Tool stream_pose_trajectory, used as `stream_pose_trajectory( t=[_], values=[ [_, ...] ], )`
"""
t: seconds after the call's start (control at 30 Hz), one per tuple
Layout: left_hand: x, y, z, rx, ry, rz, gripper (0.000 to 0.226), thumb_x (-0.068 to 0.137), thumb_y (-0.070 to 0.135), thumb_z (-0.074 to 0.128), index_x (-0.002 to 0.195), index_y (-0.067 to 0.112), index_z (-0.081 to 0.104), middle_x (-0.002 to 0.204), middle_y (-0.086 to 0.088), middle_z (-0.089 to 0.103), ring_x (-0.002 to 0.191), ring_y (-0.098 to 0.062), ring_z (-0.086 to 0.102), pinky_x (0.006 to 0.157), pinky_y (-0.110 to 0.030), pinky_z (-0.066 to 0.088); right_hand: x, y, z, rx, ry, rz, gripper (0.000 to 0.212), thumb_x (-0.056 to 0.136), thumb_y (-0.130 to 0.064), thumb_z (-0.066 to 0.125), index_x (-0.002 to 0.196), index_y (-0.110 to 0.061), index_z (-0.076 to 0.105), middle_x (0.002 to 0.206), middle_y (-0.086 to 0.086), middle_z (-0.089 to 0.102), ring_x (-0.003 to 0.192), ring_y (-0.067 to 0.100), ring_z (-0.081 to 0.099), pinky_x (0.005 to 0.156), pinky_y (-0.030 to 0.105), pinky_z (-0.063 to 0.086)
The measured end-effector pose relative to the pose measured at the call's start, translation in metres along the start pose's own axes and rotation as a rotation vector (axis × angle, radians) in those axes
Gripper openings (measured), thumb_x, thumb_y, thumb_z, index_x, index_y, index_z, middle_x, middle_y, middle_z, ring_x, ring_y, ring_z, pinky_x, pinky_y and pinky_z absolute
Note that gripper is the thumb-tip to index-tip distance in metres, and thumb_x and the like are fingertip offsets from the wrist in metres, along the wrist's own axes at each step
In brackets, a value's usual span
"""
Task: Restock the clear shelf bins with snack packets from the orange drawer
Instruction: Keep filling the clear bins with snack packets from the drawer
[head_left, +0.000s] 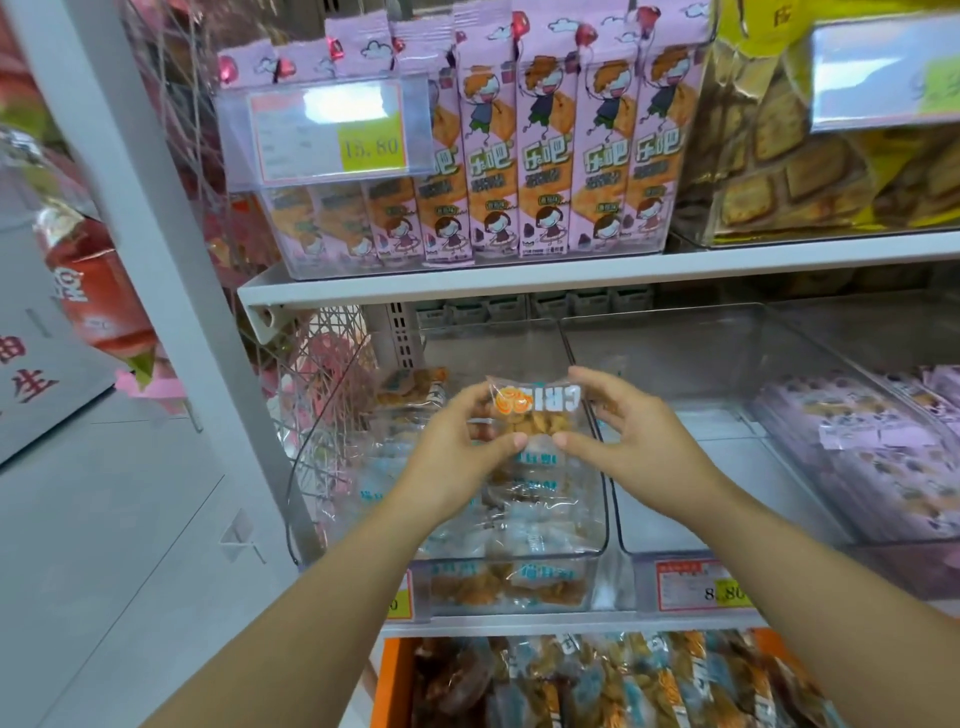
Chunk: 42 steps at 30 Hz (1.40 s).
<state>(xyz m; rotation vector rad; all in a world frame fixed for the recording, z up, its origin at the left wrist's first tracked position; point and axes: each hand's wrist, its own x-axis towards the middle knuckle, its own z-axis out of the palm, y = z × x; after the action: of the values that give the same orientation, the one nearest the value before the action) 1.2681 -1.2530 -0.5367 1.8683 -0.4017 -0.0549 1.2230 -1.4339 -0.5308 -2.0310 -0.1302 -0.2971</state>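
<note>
While pinching snack packet at both side edges with fingers of left hand and right hand, held just above clear bin, over like packets beneath fingers. Noted orange drawer lower, well below fingers, stocked.

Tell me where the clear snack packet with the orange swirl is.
Head view, centre: the clear snack packet is pinched between the left hand and right hand, above the part-filled clear plastic bin.
</note>
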Motion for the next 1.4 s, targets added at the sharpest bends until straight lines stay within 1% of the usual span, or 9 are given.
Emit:
stream_pose_trajectory(
  t=[0.13,0.27,0.43,0.53,0.67,0.83,1.03,1.2,1.4],
  values=[
    [0.013,-0.002,0.000,-0.071,0.066,-0.018,0.032,0.084,0.009,0.070,0.113,0.019,0.060,0.111,-0.001,0.067,0.101,-0.019,0.066,0.094,-0.041,0.051,-0.004,0.010,0.003,0.055,-0.013,0.027,0.059,0.086,-0.019,0.068,0.139,-0.026,0.044,0.139,-0.024,0.036,0.122,-0.013,0.033,0.083,-0.006,0.033],
    [0.043,0.013,-0.005,-0.041,0.321,0.024,0.025,0.086,0.013,0.069,0.108,0.020,0.058,0.101,0.005,0.066,0.098,-0.014,0.061,0.089,-0.029,0.046,-0.002,0.016,0.000,0.066,-0.030,0.034,0.058,0.088,-0.016,0.065,0.141,-0.024,0.043,0.140,-0.026,0.034,0.125,-0.011,0.033,0.084,-0.007,0.033],
    [0.102,0.009,0.020,0.101,0.394,0.028,0.032,0.089,0.014,0.066,0.119,0.009,0.056,0.104,0.005,0.058,0.094,-0.011,0.055,0.067,-0.002,0.037,-0.002,0.020,0.001,0.096,-0.033,0.027,0.058,0.088,-0.016,0.064,0.141,-0.026,0.042,0.145,-0.024,0.034,0.122,-0.015,0.033,0.084,-0.007,0.033],
    [0.121,-0.011,0.030,0.108,0.399,-0.072,0.039,0.089,0.019,0.066,0.124,0.012,0.049,0.107,0.004,0.057,0.093,-0.012,0.055,0.078,-0.020,0.043,-0.001,0.022,0.002,0.106,-0.031,0.026,0.057,0.089,-0.017,0.063,0.141,-0.027,0.042,0.145,-0.025,0.033,0.123,-0.015,0.032,0.087,-0.005,0.032],
    [0.126,-0.032,0.034,0.283,0.408,-0.152,0.016,0.096,0.020,0.055,0.108,0.014,0.046,0.099,0.000,0.056,0.068,-0.011,0.052,0.056,-0.024,0.044,-0.001,0.024,0.003,0.107,-0.038,0.018,0.057,0.089,-0.017,0.062,0.141,-0.027,0.041,0.145,-0.027,0.032,0.120,-0.020,0.031,0.087,-0.007,0.031],
    [0.122,-0.028,0.022,0.473,0.231,-0.052,0.031,0.097,0.013,0.049,0.125,0.021,0.056,0.117,-0.002,0.062,0.088,-0.025,0.063,0.074,-0.042,0.056,0.000,0.025,0.002,0.110,-0.044,0.026,0.057,0.089,-0.017,0.062,0.141,-0.027,0.041,0.145,-0.027,0.032,0.119,-0.020,0.030,0.085,-0.007,0.032],
    [0.104,-0.019,0.009,0.577,0.124,-0.025,0.047,0.095,0.005,0.050,0.139,0.019,0.046,0.134,-0.009,0.053,0.093,-0.025,0.058,0.063,-0.023,0.046,-0.002,0.019,0.001,0.092,-0.048,0.041,0.058,0.090,-0.016,0.062,0.143,-0.024,0.041,0.147,-0.024,0.032,0.124,-0.014,0.030,0.081,-0.007,0.034],
    [0.098,-0.013,0.011,0.465,0.166,-0.077,0.059,0.092,0.007,0.054,0.145,0.018,0.031,0.124,-0.009,0.055,0.104,-0.029,0.058,0.077,-0.032,0.048,-0.004,0.014,0.000,0.046,-0.057,0.048,0.059,0.090,-0.015,0.060,0.144,-0.023,0.039,0.149,-0.021,0.030,0.126,-0.013,0.028,0.084,-0.004,0.033],
    [0.111,-0.011,0.030,0.526,0.140,-0.209,0.055,0.095,0.023,0.053,0.143,0.016,0.026,0.119,-0.011,0.058,0.098,-0.031,0.060,0.071,-0.033,0.044,-0.002,0.014,-0.001,0.039,-0.060,0.033,0.058,0.090,-0.015,0.061,0.143,-0.023,0.040,0.148,-0.022,0.030,0.125,-0.015,0.027,0.095,0.005,0.037]
  ],
)
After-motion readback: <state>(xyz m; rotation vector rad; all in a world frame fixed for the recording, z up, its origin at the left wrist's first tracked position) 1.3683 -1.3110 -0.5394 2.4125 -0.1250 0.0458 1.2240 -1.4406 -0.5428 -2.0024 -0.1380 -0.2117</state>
